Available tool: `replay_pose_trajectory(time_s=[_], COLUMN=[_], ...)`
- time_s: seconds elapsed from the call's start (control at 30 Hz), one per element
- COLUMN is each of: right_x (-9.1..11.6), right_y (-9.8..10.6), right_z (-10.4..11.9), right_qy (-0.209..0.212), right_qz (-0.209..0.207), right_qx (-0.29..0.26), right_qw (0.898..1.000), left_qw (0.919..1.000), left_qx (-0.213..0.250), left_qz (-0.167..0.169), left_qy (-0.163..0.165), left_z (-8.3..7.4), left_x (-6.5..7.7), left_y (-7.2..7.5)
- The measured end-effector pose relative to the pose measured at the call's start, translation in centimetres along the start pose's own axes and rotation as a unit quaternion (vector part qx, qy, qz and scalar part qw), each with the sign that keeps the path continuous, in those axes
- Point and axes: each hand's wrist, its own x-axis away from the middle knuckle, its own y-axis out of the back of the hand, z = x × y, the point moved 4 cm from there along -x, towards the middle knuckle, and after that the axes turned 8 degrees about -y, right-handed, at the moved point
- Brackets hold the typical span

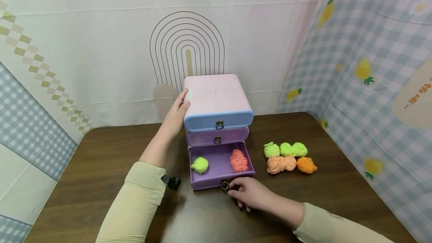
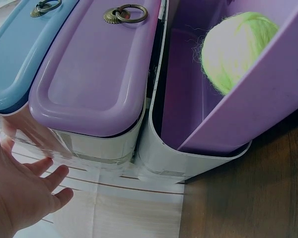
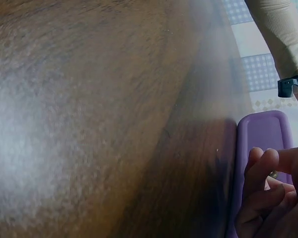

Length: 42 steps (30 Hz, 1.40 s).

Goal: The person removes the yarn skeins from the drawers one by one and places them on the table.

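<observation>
A small chest of drawers [image 1: 216, 95] stands on the table, with a pink top and one blue and two purple drawer fronts. My left hand [image 1: 176, 114] rests against its upper left side, fingers extended. The bottom purple drawer [image 1: 206, 184] is pulled out, holding a lime-green yarn ball [image 1: 201, 164] at left and a coral yarn bundle [image 1: 239, 161] at right. At that drawer's front, my right hand [image 1: 251, 193] pinches the brass ring pull [image 1: 224, 183] between thumb and forefinger. In the right wrist view, curled fingers [image 3: 260, 171] partly hide the pull.
Right of the chest lie several yarn bundles: lime green [image 1: 287, 149] behind, peach [image 1: 276, 164] and orange [image 1: 306, 165] in front. The blue drawer [image 1: 202, 123] and middle purple drawer [image 1: 200, 137] are closed. A patterned cloth [image 1: 263, 48] hangs behind the brown table [image 1: 111, 168].
</observation>
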Motion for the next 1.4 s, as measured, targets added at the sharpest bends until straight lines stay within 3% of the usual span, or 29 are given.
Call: replay_pose_trajectory(time_s=[0.27, 0.6, 1.1, 1.4], right_x=[0.4, 0.7, -0.7, -3.4], right_y=[1.0, 2.7, 4.6, 4.3], right_z=[0.2, 2.3, 6.6, 8.1], right_qy=[-0.007, 0.008, 0.044, 0.038], right_qz=[-0.003, -0.022, -0.031, -0.032], right_qx=[0.010, 0.040, 0.062, 0.143], right_qw=[1.000, 0.999, 0.997, 0.988], left_qw=[0.9998, 1.0000, 1.0000, 1.0000], left_qx=[0.008, -0.002, -0.003, -0.001], left_qz=[0.014, 0.001, -0.004, -0.004], left_qy=[0.012, 0.003, -0.007, -0.006], left_z=[-3.3, 0.5, 0.4, 0.4], left_x=[1.0, -0.1, -0.1, -0.1], left_y=[0.2, -0.1, 0.0, -0.1])
